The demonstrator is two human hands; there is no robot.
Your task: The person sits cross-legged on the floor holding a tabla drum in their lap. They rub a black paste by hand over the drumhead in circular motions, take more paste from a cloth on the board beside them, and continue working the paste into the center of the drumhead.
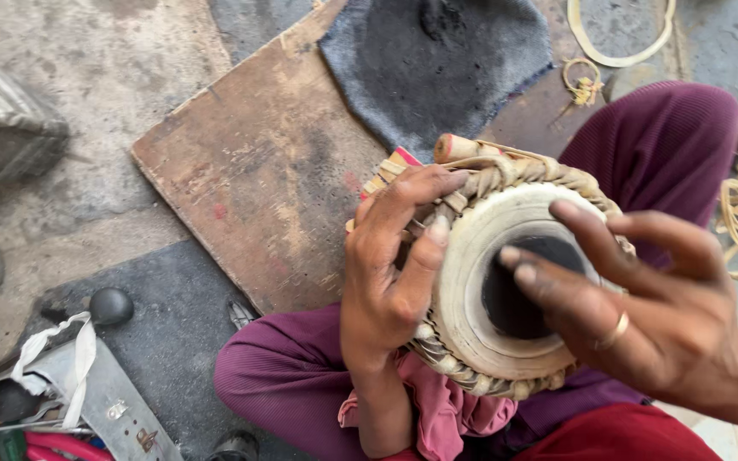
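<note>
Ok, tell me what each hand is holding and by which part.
The left hand grips the small drum by its braided rim and side. The right hand holds nothing; its fingertips rest on the black centre patch of the drumhead.

A small round drum with a pale skin head, black centre patch and braided leather rim is held on the lap between both hands. The left hand is curled over its left rim; the right hand's fingers are laid on the centre patch. Beyond the fingertips a worn brown wooden board is seen, with a dark grey cloth pad on its far edge. Left of the left-hand fingers, well apart, a round black metal ball lies.
</note>
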